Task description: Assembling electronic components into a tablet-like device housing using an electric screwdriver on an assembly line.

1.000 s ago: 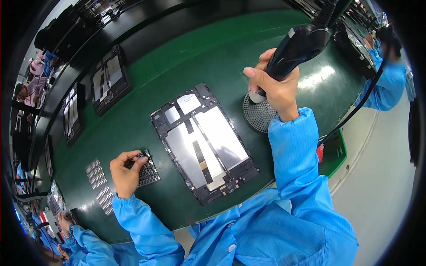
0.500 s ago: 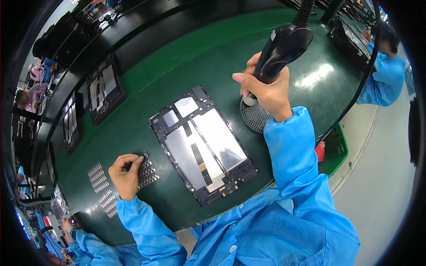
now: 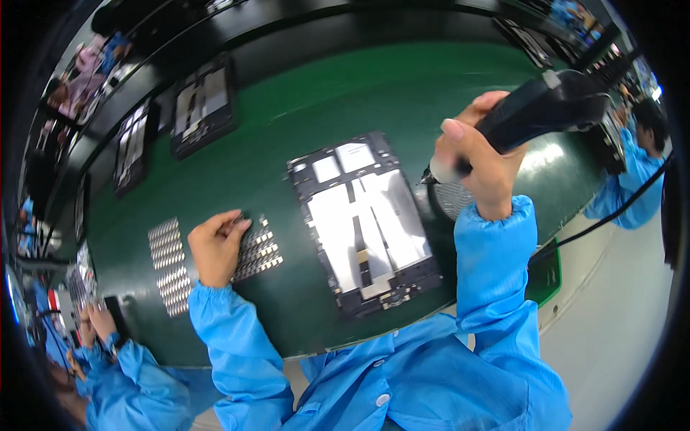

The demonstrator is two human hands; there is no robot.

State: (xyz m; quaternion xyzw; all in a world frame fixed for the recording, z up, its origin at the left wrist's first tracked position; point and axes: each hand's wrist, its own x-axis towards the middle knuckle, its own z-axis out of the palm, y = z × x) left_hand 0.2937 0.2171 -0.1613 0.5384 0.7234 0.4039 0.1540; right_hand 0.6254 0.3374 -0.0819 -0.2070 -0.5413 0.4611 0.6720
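Note:
My right hand (image 3: pixel 492 169) is wrapped round a black electric screwdriver (image 3: pixel 543 111), tilted so its tip points left, beside the far right edge of an opened tablet (image 3: pixel 406 208). Below the tool, a round tray with a pitted surface (image 3: pixel 451 200) is partly covered by my hand. The tablet lies on the green bench with silvery panels, dark flat cables and a black frame showing. My left hand (image 3: pixel 219 248) is closed in a pinch at the far edge of a sheet of small metallic parts (image 3: pixel 260 251); whatever its fingertips hold is hidden.
Two more sheets of small parts (image 3: pixel 167 244) lie left of my left hand. Several similar tablets, one of them a black-framed unit (image 3: pixel 205 104), rest at the far left. A green bin (image 3: pixel 546 276) sits below the bench's right edge. Co-workers in blue sleeves (image 3: pixel 147 373) sit at both sides.
My right hand has brought the screwdriver up off the round tray and tipped it over, tip toward the tablet. My left hand stays pinched at the parts sheet. The whole view has shifted.

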